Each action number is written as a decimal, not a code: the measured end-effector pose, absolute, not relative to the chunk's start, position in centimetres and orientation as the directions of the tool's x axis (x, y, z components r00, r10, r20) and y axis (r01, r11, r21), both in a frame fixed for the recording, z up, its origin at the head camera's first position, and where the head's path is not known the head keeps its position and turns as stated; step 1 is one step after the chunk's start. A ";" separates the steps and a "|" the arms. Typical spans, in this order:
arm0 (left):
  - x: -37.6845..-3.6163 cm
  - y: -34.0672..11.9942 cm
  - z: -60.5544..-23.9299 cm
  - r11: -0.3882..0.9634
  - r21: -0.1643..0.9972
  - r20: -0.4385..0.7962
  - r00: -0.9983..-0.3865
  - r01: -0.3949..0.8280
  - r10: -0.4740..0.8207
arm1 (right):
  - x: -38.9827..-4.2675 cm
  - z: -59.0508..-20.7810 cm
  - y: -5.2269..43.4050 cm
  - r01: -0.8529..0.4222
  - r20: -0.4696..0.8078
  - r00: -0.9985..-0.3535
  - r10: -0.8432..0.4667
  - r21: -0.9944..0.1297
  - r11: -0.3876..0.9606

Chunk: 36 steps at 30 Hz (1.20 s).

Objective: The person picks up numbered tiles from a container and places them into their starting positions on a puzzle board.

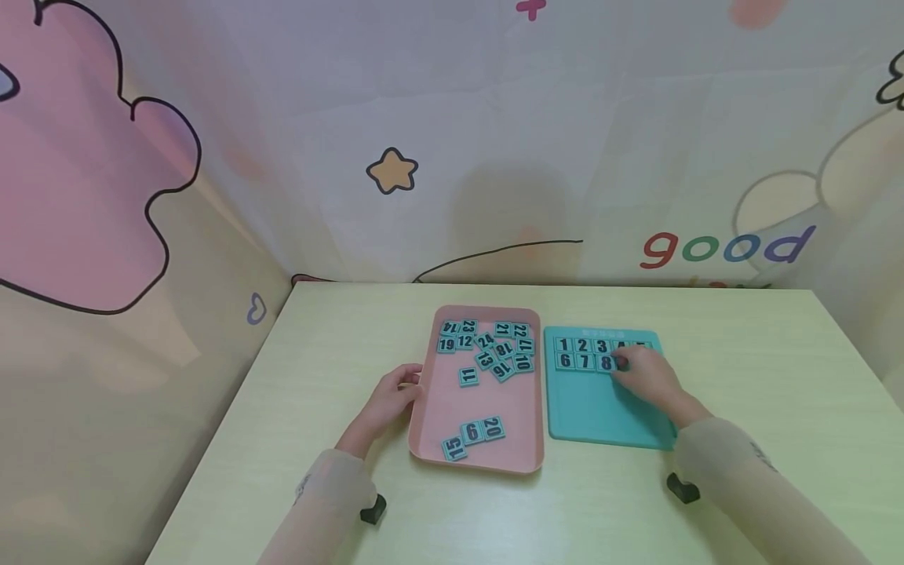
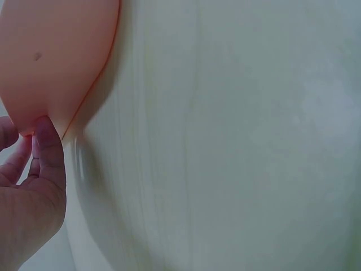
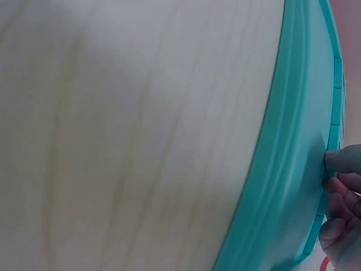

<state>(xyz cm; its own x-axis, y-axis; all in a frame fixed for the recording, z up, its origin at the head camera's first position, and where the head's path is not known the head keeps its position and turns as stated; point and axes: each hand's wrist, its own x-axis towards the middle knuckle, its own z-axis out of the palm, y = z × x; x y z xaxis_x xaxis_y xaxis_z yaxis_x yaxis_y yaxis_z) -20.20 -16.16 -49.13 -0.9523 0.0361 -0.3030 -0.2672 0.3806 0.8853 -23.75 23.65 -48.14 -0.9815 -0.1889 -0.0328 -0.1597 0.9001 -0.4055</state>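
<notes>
My left hand grips the left rim of a pink tray. In the left wrist view its thumb and fingers pinch the tray's edge. Numbered tiles lie scattered at the tray's far end, with 9, 15 and 20 near its front. To the right, a teal board carries tiles in two rows, 1 to 3 visible above 6 and 7. My right hand pinches the 8 tile at the end of the second row, partly covering the tiles beyond it. The right wrist view shows fingertips at the tile row's edge.
Tray and board stand side by side on a pale wood-grain table. Behind the table hangs a printed backdrop. Each sleeve has a small black device near the wrist.
</notes>
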 end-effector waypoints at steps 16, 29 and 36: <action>-20.2 -16.1 -49.1 0.380 0.892 -0.283 -0.958 -0.244 0.049 | -23.6 -47.0 22.5 -0.101 -0.066 -0.988 -0.137 -0.390 0.915; -20.2 -16.1 -48.9 0.386 0.886 -0.294 -0.955 -0.259 0.033 | -21.4 -44.9 15.7 -0.334 0.124 -0.942 -0.313 -0.451 0.828; -20.4 -16.3 -49.3 0.393 0.882 -0.297 -0.954 -0.259 0.039 | -20.7 -45.1 13.1 -0.403 0.121 -0.911 -0.395 -0.464 0.788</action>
